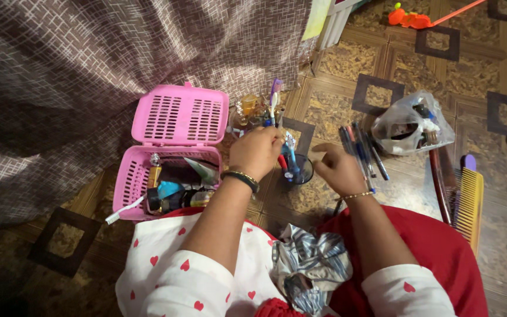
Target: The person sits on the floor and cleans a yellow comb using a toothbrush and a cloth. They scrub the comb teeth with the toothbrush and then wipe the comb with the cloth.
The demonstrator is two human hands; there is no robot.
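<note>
Pens are gathered into a small dark round holder (301,170) on a patterned tile floor (335,105).

The left hand (257,151) is closed on a red pen (282,162) at the holder; the right hand (338,170) is loosely curled, nothing seen in it. A loose pen bundle (360,151) is laid just beyond, an open pink plastic basket (171,149) to the left.

The left hand (257,151) grips several pens (284,159) over a dark round cup (301,170). The right hand (337,170) hovers curled just beside it, near loose pens (362,154). An open pink basket (142,176) sits left.
</note>
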